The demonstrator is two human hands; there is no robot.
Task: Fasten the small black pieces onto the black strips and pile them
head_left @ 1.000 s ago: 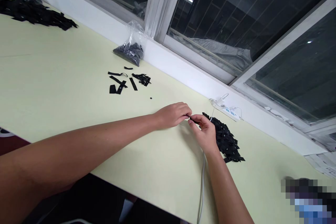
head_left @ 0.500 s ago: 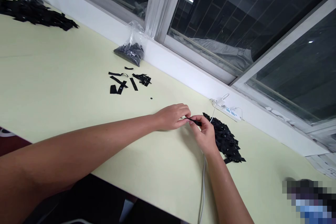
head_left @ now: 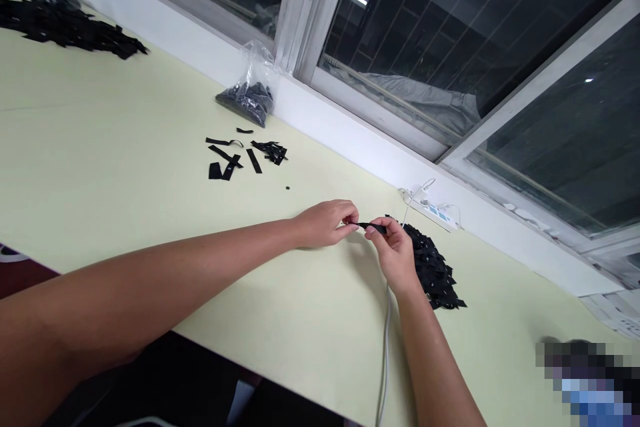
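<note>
Between my two hands a short black fabric strip (head_left: 366,225) is stretched just above the table. My left hand (head_left: 330,223) pinches its left end between thumb and fingers. The other end is gripped by my right hand (head_left: 395,252), which hides part of it. Right behind that hand lies a heap of similar black strips (head_left: 435,270), some with small pale spots. A few loose black strips (head_left: 254,161) and a small tangled bunch (head_left: 271,151) lie farther off to the left, with a tiny dark disc (head_left: 287,188) nearer my left hand.
A clear plastic bag (head_left: 250,97) of dark pieces stands against the white sill. A long black heap (head_left: 75,30) lies at the far left. A power strip (head_left: 435,211) sits at the wall, and a pale cable (head_left: 385,360) crosses the table under my right wrist.
My right hand has shifted slightly right, away from my left hand, and more of the black strip shows between them. My left hand has barely moved.
</note>
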